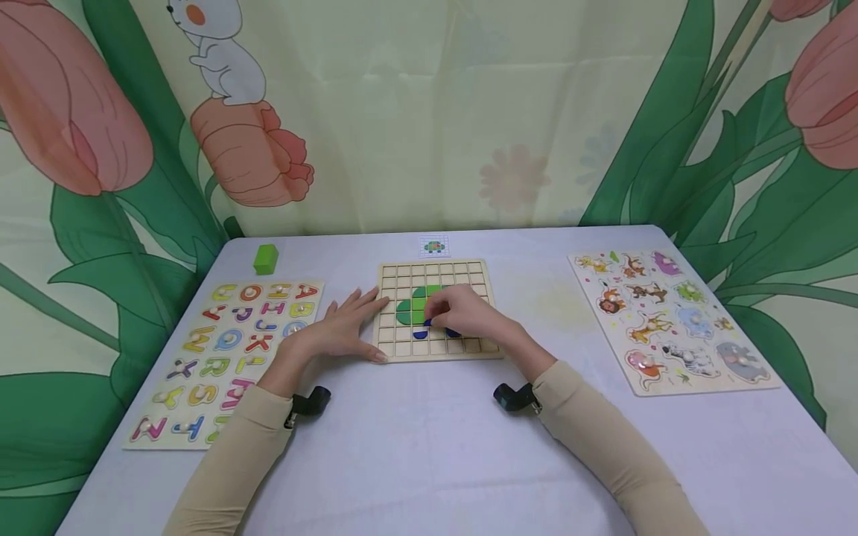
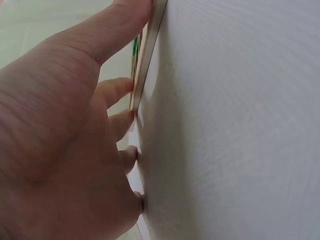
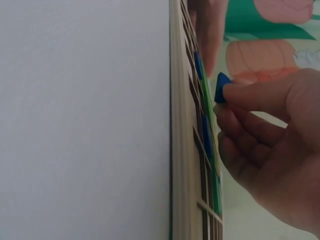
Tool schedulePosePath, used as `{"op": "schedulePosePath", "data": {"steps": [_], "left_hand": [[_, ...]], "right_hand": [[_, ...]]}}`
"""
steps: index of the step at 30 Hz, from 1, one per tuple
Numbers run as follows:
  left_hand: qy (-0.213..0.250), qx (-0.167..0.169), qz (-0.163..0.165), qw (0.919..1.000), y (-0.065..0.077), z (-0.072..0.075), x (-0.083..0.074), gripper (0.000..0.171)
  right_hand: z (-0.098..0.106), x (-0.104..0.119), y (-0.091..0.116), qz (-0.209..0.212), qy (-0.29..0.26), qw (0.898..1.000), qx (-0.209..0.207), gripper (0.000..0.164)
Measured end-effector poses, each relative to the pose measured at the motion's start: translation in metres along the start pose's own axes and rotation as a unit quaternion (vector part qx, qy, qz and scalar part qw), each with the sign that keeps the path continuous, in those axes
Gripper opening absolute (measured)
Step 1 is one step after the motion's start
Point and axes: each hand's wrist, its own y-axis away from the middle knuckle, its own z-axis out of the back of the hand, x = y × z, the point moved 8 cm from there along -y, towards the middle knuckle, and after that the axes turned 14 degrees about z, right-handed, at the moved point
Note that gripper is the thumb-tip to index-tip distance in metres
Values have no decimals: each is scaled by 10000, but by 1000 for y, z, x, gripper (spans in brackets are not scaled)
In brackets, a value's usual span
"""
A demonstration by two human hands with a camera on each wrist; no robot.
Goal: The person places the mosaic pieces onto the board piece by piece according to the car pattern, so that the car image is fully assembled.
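A wooden grid board (image 1: 389, 348) lies on the table, with green pieces (image 1: 405, 313) set in its middle cells. Two blue pieces sit below the green ones, a half-round one (image 1: 420, 335) and another (image 1: 452, 333) partly under the right hand. My right hand (image 1: 468, 311) pinches a small blue piece (image 3: 221, 89) between thumb and fingers, just above the board. Spread along the board's left side, my left hand (image 1: 339, 325) touches its edge with thumb and fingertips; the left wrist view shows these fingers (image 2: 120, 122) extended.
Behind the board lies a small card (image 1: 434, 246) with a coloured picture on a grid. An alphabet puzzle (image 1: 181, 365) is at the left, partly under the left arm, with a green block (image 1: 266, 259) behind it. An animal puzzle (image 1: 670, 321) lies at the right.
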Motion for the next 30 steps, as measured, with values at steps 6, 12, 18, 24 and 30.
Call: {"op": "schedulePosePath", "data": {"steps": [6,12,18,24,30], "left_hand": [[7,21,40,10000,-2,-1,-1,113],[53,37,9,10000,-3,-1,-3,113],[60,12,-24,10000,-3,-1,-4,112],[68,27,-16,10000,-4,-1,-4,112],[96,81,-3,9999,-6,-2,-4,113]], "right_hand": [[-9,5,-8,12,331,9994,-22,11],[-15,9,-12,-40,784,9969,-23,15],[-15,13,-12,-111,967,9952,-82,16],[-14,14,-11,-131,990,9950,-69,17],[-4,13,-3,-137,958,9952,-133,14]]}}
